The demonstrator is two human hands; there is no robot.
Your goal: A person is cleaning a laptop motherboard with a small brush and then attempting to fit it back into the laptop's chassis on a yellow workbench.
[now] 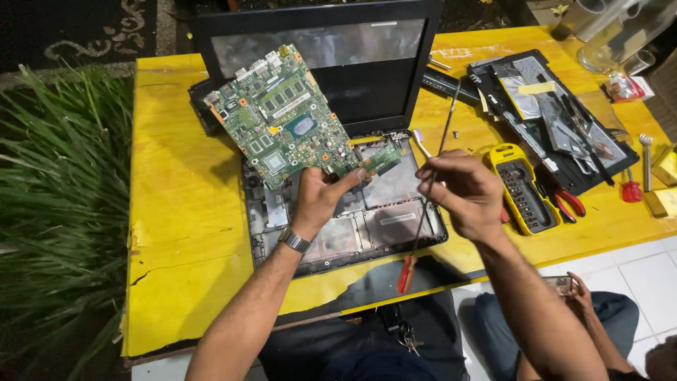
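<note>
Overhead, a person sits at a yellow bench (183, 212) with an opened laptop base (367, 219) lying in front of them, its dark screen (331, 63) propped up behind. The left hand (319, 197) is closed on the lower edge of a green circuit board (282, 120), thumb in front and fingers behind, holding it tilted up in the air, clear of the laptop base and in front of the screen. The right hand (462, 194) pinches the thin metal shaft of a long screwdriver (427, 190) between fingertips; its red handle (405, 274) hangs down near the bench's front edge and the tip points up and away.

To the right on the bench lie a yellow bit case (522, 185), red-handled pliers (568, 201) just beside it, a removed black laptop cover (557, 120) with metal parts on it, and a small red screwdriver (631, 190) farther right. Grass (56, 212) grows at the left. A second person's hand (578, 293) holds a phone at lower right.

As a judgement, the board is best gripped only by its edges, kept level, with the screwdriver shaft held away from its components so nothing is scratched or bent.
</note>
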